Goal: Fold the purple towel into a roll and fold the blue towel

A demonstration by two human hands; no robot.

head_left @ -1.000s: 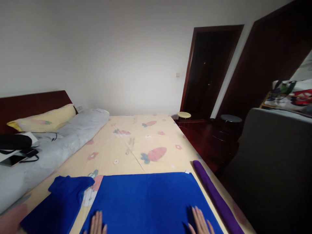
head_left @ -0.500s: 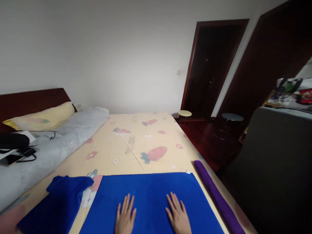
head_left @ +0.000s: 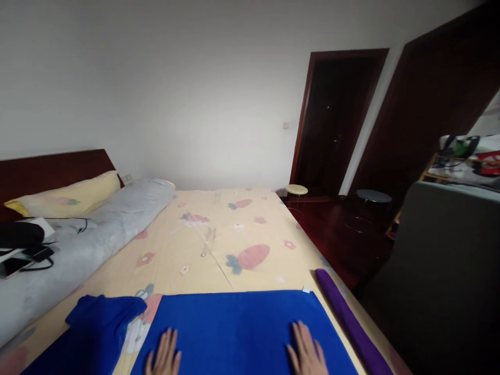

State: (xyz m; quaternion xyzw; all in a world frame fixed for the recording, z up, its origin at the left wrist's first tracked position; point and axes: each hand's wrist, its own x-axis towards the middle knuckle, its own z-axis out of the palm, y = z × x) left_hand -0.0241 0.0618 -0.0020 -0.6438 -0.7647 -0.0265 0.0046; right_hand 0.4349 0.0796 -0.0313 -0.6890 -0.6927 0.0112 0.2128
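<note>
A blue cloth lies spread flat on the bed, with a small white tag at its far right corner. On its left part rests my left hand, palm down with fingers stretched out. My right hand lies flat on the right part, its fingers also extended. Neither hand holds anything. The near edge of the cloth is out of view. Left of it lies a crumpled blue cloth, and to the right is a long rolled purple cloth.
The bed has a cream sheet printed with carrots and flowers. A grey rolled quilt and a yellow pillow are at the left, with a phone on the quilt. Two stools and a dark grey panel stand at the right.
My hands have moved apart over the blue cloth, the left one leftward and the right one rightward, both lower in view. The camera has tilted slightly upward.
</note>
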